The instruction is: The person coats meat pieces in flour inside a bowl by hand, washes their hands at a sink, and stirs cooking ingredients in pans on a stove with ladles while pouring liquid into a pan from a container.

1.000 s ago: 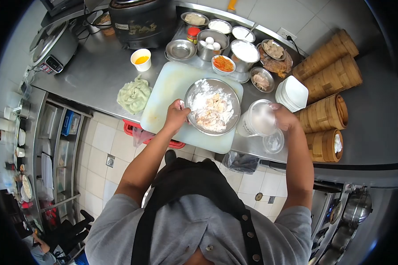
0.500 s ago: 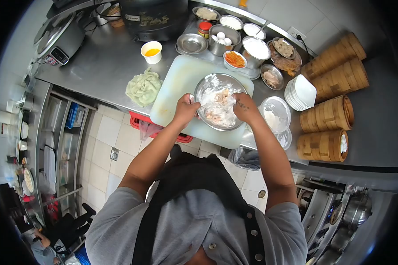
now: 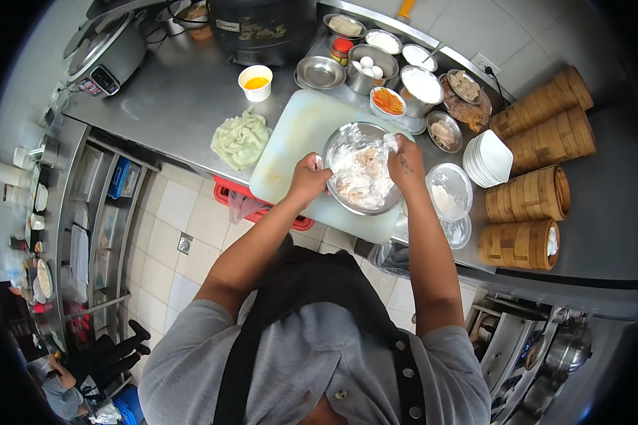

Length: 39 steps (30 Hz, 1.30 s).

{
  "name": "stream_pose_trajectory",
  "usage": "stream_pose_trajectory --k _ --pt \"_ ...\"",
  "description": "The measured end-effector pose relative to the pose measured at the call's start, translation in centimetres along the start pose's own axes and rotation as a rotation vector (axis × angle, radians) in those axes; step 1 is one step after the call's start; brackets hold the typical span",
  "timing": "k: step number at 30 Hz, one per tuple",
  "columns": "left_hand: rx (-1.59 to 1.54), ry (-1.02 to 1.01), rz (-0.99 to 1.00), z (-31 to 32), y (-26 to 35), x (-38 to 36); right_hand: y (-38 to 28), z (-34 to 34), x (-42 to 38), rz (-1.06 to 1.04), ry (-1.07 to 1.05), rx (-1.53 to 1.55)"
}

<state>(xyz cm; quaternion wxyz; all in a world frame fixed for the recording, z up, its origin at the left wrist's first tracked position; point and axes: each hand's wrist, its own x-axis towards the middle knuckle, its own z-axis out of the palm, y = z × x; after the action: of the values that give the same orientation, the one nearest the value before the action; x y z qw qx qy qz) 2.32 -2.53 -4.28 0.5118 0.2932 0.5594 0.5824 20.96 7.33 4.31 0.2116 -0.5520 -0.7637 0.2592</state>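
Note:
A metal mixing bowl (image 3: pixel 362 207) stands on the pale cutting board (image 3: pixel 290 127). Inside it are white flour (image 3: pixel 346 150) and pinkish raw meat pieces (image 3: pixel 366 160), partly coated. My left hand (image 3: pixel 310 178) grips the bowl's left rim, thumb over the edge. At the upper right rim, my right hand (image 3: pixel 407 168) has its fingers drawn together. Something white and floury shows at those fingertips; I cannot tell whether it is a coated piece or just flour on the fingers. Right of the bowl is a clear plastic tub (image 3: pixel 449 191) with white powder.
A crumpled green cloth (image 3: pixel 241 139) and a cup of yellow liquid (image 3: pixel 255 83) lie left of the board. Behind stand eggs (image 3: pixel 367 67), carrot strips (image 3: pixel 388 101) and flour containers (image 3: pixel 422 85). White dishes (image 3: pixel 488 159) and bamboo steamers (image 3: pixel 528 194) line the right. Another person (image 3: pixel 71 382) is far lower left.
My right hand has risen from inside the bowl to its upper right rim, with white now at the fingertips. My left hand still holds the rim. The whole view has shifted slightly.

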Motion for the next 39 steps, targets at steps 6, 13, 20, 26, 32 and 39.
stream_pose_trajectory --k 6,13,20,26,32,39 --pt "-0.002 -0.03 0.047 -0.3 -0.4 0.3 3.4 4.9 -0.1 -0.12 -0.086 -0.201" --pt "0.103 -0.092 0.234 -0.2 -1.5 1.6 2.4 8.8 -1.3 0.028 -0.21 -0.055" --pt "-0.015 -0.071 0.069 -0.5 0.6 0.3 1.5 4.5 1.6 -0.1 -0.325 -0.096" --pt "-0.05 -0.062 0.068 -0.8 0.2 0.3 0.9 2.5 1.0 0.002 -0.286 -0.164" --pt "-0.063 -0.1 0.069 -0.7 1.0 0.0 4.8 5.8 -0.9 -0.178 -0.276 -0.032" --pt "-0.035 -0.096 0.041 -1.1 0.9 0.1 1.9 8.9 -0.4 -0.123 -0.291 -0.116"
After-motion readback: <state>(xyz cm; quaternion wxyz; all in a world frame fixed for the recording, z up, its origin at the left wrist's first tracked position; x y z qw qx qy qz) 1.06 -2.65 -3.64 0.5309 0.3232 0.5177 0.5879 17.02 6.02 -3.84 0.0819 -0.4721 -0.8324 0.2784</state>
